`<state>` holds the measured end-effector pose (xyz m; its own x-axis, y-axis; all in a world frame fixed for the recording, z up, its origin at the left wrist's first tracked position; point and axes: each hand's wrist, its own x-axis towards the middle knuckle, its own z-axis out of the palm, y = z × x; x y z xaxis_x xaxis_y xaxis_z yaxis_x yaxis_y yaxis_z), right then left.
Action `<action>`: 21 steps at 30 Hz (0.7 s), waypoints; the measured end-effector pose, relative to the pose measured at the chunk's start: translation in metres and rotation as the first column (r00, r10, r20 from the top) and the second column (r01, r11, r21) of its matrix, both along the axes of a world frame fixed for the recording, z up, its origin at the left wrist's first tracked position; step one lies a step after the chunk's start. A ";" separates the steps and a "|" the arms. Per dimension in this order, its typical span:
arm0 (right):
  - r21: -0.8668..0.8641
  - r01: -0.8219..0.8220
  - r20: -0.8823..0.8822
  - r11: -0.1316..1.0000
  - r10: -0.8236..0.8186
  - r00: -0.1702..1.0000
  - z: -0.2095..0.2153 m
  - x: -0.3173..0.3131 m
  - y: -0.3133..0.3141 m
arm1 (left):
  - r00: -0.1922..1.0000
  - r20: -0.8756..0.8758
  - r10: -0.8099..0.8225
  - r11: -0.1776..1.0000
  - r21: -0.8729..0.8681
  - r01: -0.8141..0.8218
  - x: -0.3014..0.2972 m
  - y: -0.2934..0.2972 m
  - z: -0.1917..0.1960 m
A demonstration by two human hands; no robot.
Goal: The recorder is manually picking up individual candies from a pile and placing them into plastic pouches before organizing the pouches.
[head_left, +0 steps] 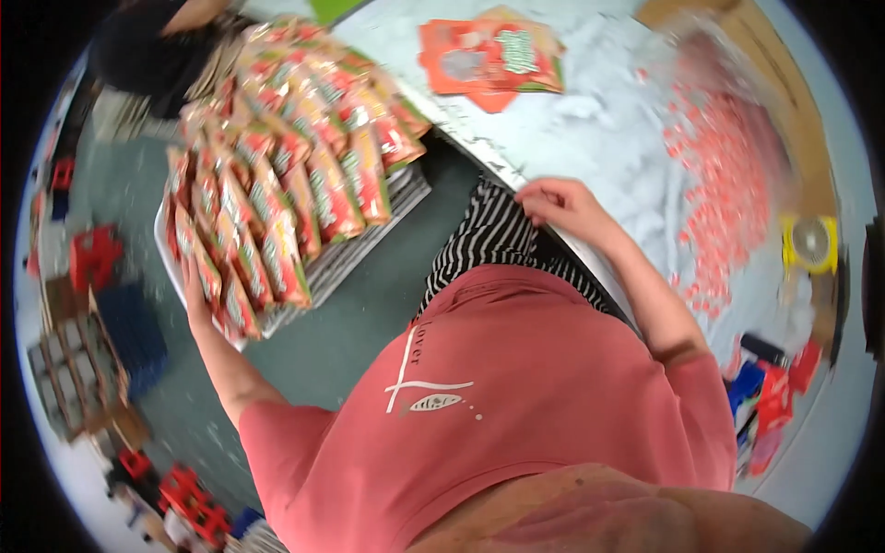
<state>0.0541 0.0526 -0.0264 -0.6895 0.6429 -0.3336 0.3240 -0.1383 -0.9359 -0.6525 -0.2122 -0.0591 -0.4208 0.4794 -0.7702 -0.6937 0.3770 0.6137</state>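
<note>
My left hand (195,293) reaches out to the left and grips the near edge of a grey slotted tray (369,241), its fingers partly hidden under the packets. The tray is piled with several orange and red snack packets (286,157) in overlapping rows. My right hand (560,205) rests with curled fingers on the edge of the white table (590,129), holding nothing. A small stack of flat orange packets (489,57) lies on the table far from both hands.
A heap of small pink-red pieces (728,184) covers the table's right side, beside a yellow device (811,241). Red and blue packages (770,392) lie at lower right. Red crates (92,258) and cardboard dividers (78,369) stand on the green floor; another person (157,46) is at top left.
</note>
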 end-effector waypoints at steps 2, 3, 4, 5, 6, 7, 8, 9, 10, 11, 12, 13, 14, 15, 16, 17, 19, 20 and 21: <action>0.155 0.167 -0.034 0.974 -0.164 0.986 0.000 0.014 0.025 | 0.616 -0.729 -0.298 0.952 -0.184 0.243 0.061 0.029 -0.016; 0.240 0.267 -0.058 0.933 -0.261 0.964 -0.003 0.018 0.042 | 0.637 -0.706 -0.309 0.949 -0.191 0.250 0.067 0.029 -0.007; 0.367 0.359 -0.063 0.858 -0.362 0.930 -0.002 0.018 0.061 | 0.657 -0.684 -0.317 0.948 -0.199 0.249 0.071 0.030 0.000; 0.458 0.446 -0.092 0.769 -0.458 0.884 -0.014 0.022 0.085 | 0.648 -0.688 -0.326 0.944 -0.201 0.261 0.075 0.033 0.004; 0.665 0.472 -0.125 0.580 -0.536 0.835 -0.031 0.027 0.112 | 0.620 -0.696 -0.364 0.929 -0.218 0.300 0.077 0.035 0.007; 0.717 0.454 -0.083 0.530 -0.581 0.809 -0.035 0.025 0.134 | 0.593 -0.700 -0.397 0.913 -0.238 0.331 0.079 0.033 0.007; 0.765 0.429 -0.042 0.480 -0.628 0.777 -0.036 0.021 0.150 | 0.565 -0.702 -0.432 0.895 -0.260 0.362 0.081 0.035 0.008; 0.762 0.431 -0.043 0.484 -0.626 0.779 -0.035 0.012 0.159 | 0.564 -0.703 -0.433 0.896 -0.264 0.358 0.081 0.031 0.008; 0.805 0.372 0.052 0.462 -0.680 0.731 -0.036 0.000 0.168 | 0.545 -0.722 -0.427 0.900 -0.281 0.333 0.079 0.027 0.008; 0.841 0.308 0.142 0.445 -0.732 0.667 -0.036 -0.006 0.175 | 0.525 -0.738 -0.424 0.903 -0.297 0.311 0.077 0.024 0.008; 0.839 0.312 0.143 0.445 -0.734 0.664 -0.043 -0.003 0.184 | 0.521 -0.739 -0.428 0.901 -0.300 0.315 0.077 0.027 0.008; 0.762 0.397 0.126 0.511 -0.719 0.684 -0.051 -0.003 0.192 | 0.509 -0.755 -0.414 0.907 -0.292 0.304 0.075 0.026 0.006; 0.671 0.473 0.107 0.571 -0.706 0.700 -0.060 0.000 0.198 | 0.496 -0.770 -0.401 0.912 -0.284 0.297 0.074 0.026 0.005; 0.667 0.475 0.111 0.574 -0.707 0.698 -0.063 0.003 0.199 | 0.481 -0.784 -0.393 0.915 -0.280 0.291 0.073 0.028 0.004; 0.540 0.587 -0.006 0.602 -0.695 0.719 -0.067 0.008 0.198 | 0.466 -0.796 -0.385 0.917 -0.276 0.287 0.072 0.031 0.003; 0.394 0.674 -0.126 0.625 -0.690 0.713 -0.070 0.014 0.197 | 0.450 -0.809 -0.379 0.919 -0.272 0.286 0.072 0.035 0.003; 0.290 0.700 -0.154 0.653 -0.690 0.708 -0.072 0.021 0.193 | 0.396 -0.842 -0.366 0.924 -0.276 0.266 0.057 0.025 0.002; 0.187 0.713 -0.185 0.676 -0.688 0.702 -0.072 0.023 0.192 | 0.343 -0.871 -0.353 0.932 -0.294 0.213 0.045 0.015 0.002; 0.186 0.713 -0.184 0.676 -0.688 0.702 -0.071 0.031 0.189 | 0.287 -0.893 -0.347 0.935 -0.309 0.172 0.039 0.014 0.000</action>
